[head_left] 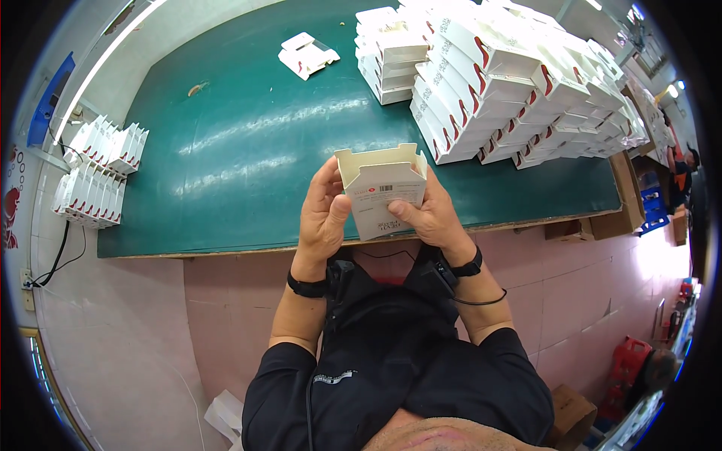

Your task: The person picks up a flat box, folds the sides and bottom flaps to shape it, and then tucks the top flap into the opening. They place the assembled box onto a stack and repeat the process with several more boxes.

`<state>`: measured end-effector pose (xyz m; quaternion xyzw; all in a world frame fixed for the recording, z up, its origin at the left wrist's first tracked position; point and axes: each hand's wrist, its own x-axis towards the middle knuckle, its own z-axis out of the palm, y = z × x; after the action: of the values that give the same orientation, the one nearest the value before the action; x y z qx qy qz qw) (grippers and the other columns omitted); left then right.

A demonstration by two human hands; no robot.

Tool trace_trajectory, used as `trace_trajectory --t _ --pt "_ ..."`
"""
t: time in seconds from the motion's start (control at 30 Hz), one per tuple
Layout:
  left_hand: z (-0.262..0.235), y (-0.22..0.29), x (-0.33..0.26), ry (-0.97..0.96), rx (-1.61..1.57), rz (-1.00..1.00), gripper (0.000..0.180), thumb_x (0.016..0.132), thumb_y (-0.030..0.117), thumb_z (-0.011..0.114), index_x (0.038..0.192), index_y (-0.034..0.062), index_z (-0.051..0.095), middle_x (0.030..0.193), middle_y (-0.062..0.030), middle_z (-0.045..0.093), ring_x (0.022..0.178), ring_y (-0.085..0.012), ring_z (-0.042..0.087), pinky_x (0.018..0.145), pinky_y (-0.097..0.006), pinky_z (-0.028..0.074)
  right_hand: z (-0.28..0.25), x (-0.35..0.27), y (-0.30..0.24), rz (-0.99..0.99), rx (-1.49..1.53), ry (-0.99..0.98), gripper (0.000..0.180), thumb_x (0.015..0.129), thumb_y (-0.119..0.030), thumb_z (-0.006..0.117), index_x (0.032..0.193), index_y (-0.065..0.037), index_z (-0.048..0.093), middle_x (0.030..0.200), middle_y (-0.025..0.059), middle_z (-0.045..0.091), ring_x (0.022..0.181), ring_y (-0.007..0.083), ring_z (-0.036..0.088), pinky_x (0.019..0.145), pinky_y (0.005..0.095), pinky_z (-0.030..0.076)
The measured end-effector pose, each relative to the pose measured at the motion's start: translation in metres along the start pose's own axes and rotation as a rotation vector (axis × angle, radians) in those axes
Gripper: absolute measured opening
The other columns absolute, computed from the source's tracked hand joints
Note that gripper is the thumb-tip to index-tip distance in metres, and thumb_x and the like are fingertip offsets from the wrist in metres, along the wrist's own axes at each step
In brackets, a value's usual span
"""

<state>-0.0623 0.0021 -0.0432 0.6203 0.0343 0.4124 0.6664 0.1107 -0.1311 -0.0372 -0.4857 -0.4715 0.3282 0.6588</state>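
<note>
Over the table's near edge I hold a small white carton (381,197), its open end with raised flaps facing away from me. Printing and a barcode show on the panel turned up toward me. My right hand (435,214) grips its right side, with the thumb pressed on the printed face and the fingers behind. Along the left edge my left hand (323,214) is curled against the carton, its thumb beside the edge and its fingertips partly hidden. The inside of the carton shows only at the rim.
A green table (248,150) spreads ahead. A tall stack of white cartons (481,90) with red shoe pictures rises at the far right. More cartons (90,188) stand at the left end. A partly flattened carton (307,56) lies at the back. Brown cardboard boxes (620,203) are at right.
</note>
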Motion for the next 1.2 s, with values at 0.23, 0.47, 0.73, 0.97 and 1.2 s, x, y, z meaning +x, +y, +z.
trace_trajectory --t 0.23,0.47,0.73,0.97,1.2 --pt "-0.001 0.004 0.0 0.013 0.122 0.065 0.069 0.108 0.029 0.066 0.164 0.0032 0.034 0.143 -0.0136 0.06 0.129 -0.0215 0.058 0.111 -0.041 0.048 -0.006 0.0 0.0 -0.03 -0.127 -0.033 0.084 0.095 -0.022 0.083 0.163 -0.003 0.037 0.141 0.0123 0.062 0.126 0.0214 0.062 0.105 0.0352 0.05" --pt "0.002 0.007 -0.001 0.057 0.103 0.057 0.071 0.107 0.026 0.068 0.164 0.0033 0.032 0.14 -0.0129 0.061 0.128 -0.0217 0.059 0.108 -0.041 0.05 -0.014 0.004 -0.031 -0.246 -0.259 0.104 0.072 0.095 -0.017 0.082 0.154 -0.001 0.045 0.146 0.0136 0.06 0.13 0.0218 0.06 0.108 0.0371 0.049" --pt "0.001 0.008 0.0 -0.009 0.213 0.095 0.074 0.105 0.023 0.071 0.164 0.0036 0.032 0.143 -0.0154 0.058 0.126 -0.0228 0.061 0.105 -0.04 0.053 -0.025 0.01 -0.057 -0.384 -0.466 -0.001 0.053 0.091 -0.005 0.083 0.137 -0.005 0.057 0.14 0.0163 0.063 0.122 0.023 0.065 0.102 0.0364 0.055" --pt "-0.017 0.02 0.006 -0.206 0.506 0.197 0.083 0.097 0.012 0.078 0.165 0.0106 0.031 0.145 -0.0181 0.056 0.125 -0.0275 0.064 0.1 -0.042 0.059 -0.027 0.008 -0.054 -0.335 -0.402 0.016 0.046 0.089 -0.002 0.084 0.128 -0.005 0.06 0.136 0.0166 0.065 0.12 0.0222 0.066 0.1 0.0353 0.056" --pt "-0.016 0.048 0.019 -0.312 0.565 0.154 0.08 0.09 0.001 0.082 0.154 0.0133 0.036 0.149 -0.0177 0.049 0.129 -0.0277 0.061 0.099 -0.042 0.057 -0.024 0.01 -0.06 -0.374 -0.476 -0.003 0.045 0.088 -0.003 0.085 0.127 -0.004 0.061 0.133 0.0166 0.067 0.117 0.0223 0.068 0.096 0.0344 0.058"
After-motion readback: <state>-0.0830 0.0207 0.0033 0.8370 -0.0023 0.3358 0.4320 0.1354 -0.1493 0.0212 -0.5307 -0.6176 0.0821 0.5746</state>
